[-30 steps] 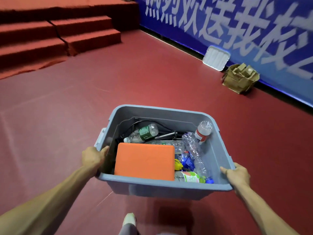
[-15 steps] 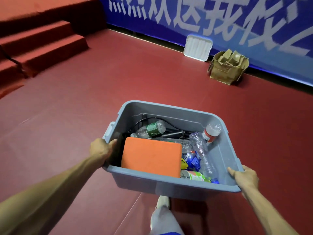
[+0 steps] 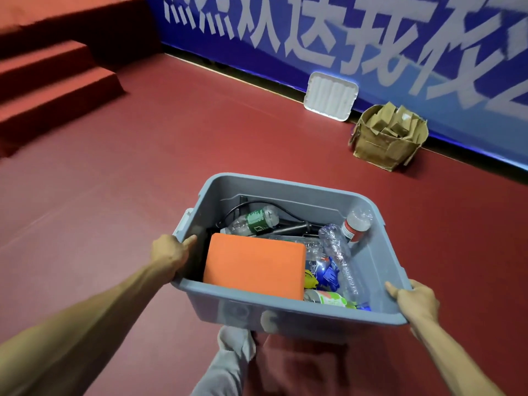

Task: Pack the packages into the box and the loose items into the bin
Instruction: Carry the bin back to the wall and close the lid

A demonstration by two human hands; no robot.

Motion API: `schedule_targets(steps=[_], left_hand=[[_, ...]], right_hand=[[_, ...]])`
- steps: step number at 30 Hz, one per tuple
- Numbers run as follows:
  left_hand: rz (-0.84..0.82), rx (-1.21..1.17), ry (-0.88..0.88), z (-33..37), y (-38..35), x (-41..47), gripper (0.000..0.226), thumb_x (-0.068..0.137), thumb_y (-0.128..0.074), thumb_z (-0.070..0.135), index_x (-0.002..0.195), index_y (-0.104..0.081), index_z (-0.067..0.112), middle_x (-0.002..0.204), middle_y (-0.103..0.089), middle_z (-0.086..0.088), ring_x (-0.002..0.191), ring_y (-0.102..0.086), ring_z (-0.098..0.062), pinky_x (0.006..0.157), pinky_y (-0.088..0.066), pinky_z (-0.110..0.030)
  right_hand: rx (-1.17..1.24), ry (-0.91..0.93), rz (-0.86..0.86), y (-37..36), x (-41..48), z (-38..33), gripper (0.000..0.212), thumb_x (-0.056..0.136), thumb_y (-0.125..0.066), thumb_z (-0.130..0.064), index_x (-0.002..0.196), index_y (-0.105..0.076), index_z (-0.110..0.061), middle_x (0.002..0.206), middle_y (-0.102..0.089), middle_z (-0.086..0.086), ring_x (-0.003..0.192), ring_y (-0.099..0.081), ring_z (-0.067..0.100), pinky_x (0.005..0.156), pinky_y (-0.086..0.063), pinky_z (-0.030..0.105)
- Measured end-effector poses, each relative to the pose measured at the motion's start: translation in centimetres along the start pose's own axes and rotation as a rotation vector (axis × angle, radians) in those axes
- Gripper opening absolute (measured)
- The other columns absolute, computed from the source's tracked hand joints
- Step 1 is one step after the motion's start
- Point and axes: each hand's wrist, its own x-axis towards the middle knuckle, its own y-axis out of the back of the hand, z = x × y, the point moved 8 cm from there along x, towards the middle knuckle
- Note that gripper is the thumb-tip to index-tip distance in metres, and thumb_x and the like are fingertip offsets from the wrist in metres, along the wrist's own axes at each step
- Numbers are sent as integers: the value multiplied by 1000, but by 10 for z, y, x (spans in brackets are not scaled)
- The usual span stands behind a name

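Observation:
I carry a grey plastic bin point(image 3: 288, 192) off the floor in front of me. My left hand point(image 3: 171, 257) grips its left rim and my right hand point(image 3: 414, 301) grips its near right corner. Inside lie an orange block point(image 3: 254, 264), several clear plastic bottles point(image 3: 340, 258), one with a green label point(image 3: 257, 220), a black cable and small coloured items. A brown cardboard box point(image 3: 385, 138) stuffed with brown packages stands by the blue wall ahead on the right.
The bin's white lid point(image 3: 331, 95) leans against the blue banner wall point(image 3: 343, 38) left of the cardboard box. Red carpeted steps point(image 3: 54, 90) rise at the far left. My leg and shoe point(image 3: 234, 352) show below the bin on the red floor.
I have walked closer to the wall with the bin. The cardboard box and lid appear larger and nearer, and the steps have slid to the left. Both hands keep their grip.

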Motion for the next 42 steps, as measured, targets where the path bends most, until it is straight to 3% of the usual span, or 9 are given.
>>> schedule_targets(steps=[6,10,16,22,26,33,39,42], left_hand=[[-49,27,9,115,-23,150,58,87,-62,44,87,-62,-14,75,-54,-21,65,-54,-35,56,-46,-38],[-47,33,14,192,-29,222,53,87,-62,43,82,-59,-9,76,-54,-19,59,-53,-33,43,-39,-32],[-56,33,2,316,-68,322,52,87,-61,43,75,-56,-7,76,-54,-20,61,-52,-33,48,-41,-34],[-73,72,28,458,-122,418,60,85,-61,48,89,-62,-12,76,-58,-21,57,-60,-37,40,-47,-33],[-37,122,-50,560,-138,476,58,87,-61,43,94,-64,-14,80,-57,-22,71,-55,-34,60,-41,-36],[-31,104,-24,682,-167,604,56,88,-59,42,91,-64,-13,80,-57,-22,65,-52,-33,54,-40,-35],[-88,121,-27,787,-199,753,58,87,-61,42,89,-65,-15,79,-58,-24,70,-54,-35,60,-41,-37],[-126,126,-20,846,-214,817,57,87,-62,42,86,-65,-15,79,-59,-23,69,-55,-34,60,-42,-37]], right_hand=[[-28,-45,16,-60,110,-113,19,75,-76,-22,90,-72,-11,86,-73,14,82,-67,32,70,-50,33],[-21,-56,43,-82,179,-183,22,75,-76,-23,93,-72,-12,90,-73,14,85,-68,31,74,-52,35],[-12,-65,33,-114,309,-265,20,75,-76,-23,92,-73,-12,90,-74,14,85,-67,32,75,-53,36],[21,-84,5,-144,464,-344,20,76,-75,-21,94,-73,-12,90,-73,15,85,-67,32,73,-49,33],[52,-100,-9,-154,554,-405,22,75,-76,-17,94,-73,-6,86,-72,17,77,-64,28,68,-46,32],[33,-58,17,-194,691,-532,18,77,-74,-20,90,-72,-7,90,-72,18,81,-66,31,68,-44,31],[5,-106,29,-261,806,-633,22,80,-73,-20,98,-72,-7,96,-72,17,78,-58,25,70,-40,28],[-11,-140,32,-283,855,-679,24,79,-73,-22,99,-73,-8,99,-72,17,86,-63,30,70,-41,30]])
